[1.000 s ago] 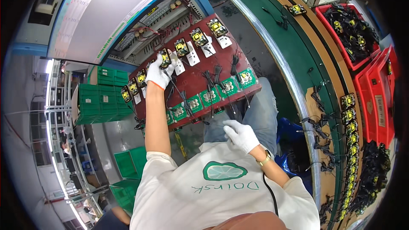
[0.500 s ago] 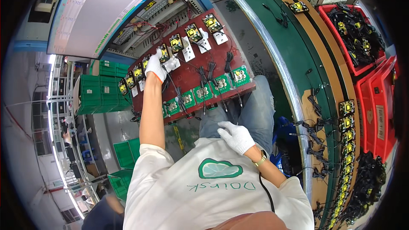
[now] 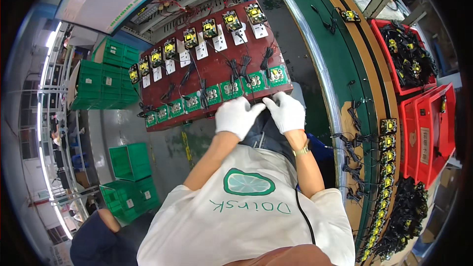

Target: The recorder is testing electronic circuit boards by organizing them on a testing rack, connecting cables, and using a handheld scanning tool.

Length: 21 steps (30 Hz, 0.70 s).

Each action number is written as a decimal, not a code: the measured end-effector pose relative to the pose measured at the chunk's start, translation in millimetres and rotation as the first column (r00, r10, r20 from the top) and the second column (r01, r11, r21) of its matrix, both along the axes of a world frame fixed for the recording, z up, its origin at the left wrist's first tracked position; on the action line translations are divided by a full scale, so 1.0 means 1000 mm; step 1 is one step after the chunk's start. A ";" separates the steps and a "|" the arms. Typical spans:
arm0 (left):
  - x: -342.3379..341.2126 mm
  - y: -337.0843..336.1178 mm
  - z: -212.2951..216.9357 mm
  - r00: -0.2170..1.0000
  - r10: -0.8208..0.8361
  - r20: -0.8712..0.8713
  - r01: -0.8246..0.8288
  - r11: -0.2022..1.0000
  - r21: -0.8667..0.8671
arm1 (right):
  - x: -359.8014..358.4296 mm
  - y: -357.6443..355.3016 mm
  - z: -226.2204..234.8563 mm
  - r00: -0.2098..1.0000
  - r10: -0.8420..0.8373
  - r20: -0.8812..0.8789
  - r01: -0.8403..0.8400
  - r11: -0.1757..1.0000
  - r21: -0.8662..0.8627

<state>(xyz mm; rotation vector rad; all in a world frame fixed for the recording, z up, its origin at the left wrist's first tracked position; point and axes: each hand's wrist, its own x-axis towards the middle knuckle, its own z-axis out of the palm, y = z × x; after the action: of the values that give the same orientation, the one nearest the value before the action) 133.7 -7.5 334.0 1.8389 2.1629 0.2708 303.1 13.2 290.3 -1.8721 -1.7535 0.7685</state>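
Observation:
Both my hands wear white gloves and meet at the front edge of a dark red test bench (image 3: 152,99), toward its right end. My left hand (image 3: 239,118) is closed, its thumb pointing right. Beside it my right hand (image 3: 287,112) is closed too, thumb close to the left one. Whatever they hold between them is hidden by the gloves; a black cable runs down toward them. Just behind the hands is a row of green boards with metal contacts (image 3: 253,82). Farther back, bare circuit boards with yellow transformers (image 3: 209,28) stand in a row, with cables (image 3: 245,64) hanging forward.
A monitor (image 3: 113,0) stands at the back left. Green crates (image 3: 101,86) are stacked on the left, more below. To the right runs a green conveyor (image 3: 340,54) with cabled circuit boards (image 3: 389,155) along it. Red bins (image 3: 401,90) stand beyond. Another person's dark sleeve (image 3: 93,239) shows lower left.
My left hand has come back from the row of circuit boards to the bench's front edge. My right hand has moved up from my lap to meet it. The view has shifted a little.

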 end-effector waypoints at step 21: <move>-0.050 0.078 0.007 0.219 0.189 0.957 -0.180 0.972 -0.151 | 0.022 0.089 0.016 0.915 0.069 -0.397 -0.004 0.987 0.163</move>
<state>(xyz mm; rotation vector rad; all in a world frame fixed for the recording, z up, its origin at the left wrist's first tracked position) 83.6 70.5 341.3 0.8262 1.3482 1.1275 324.9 102.5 306.0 -1.4551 -1.5393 0.9227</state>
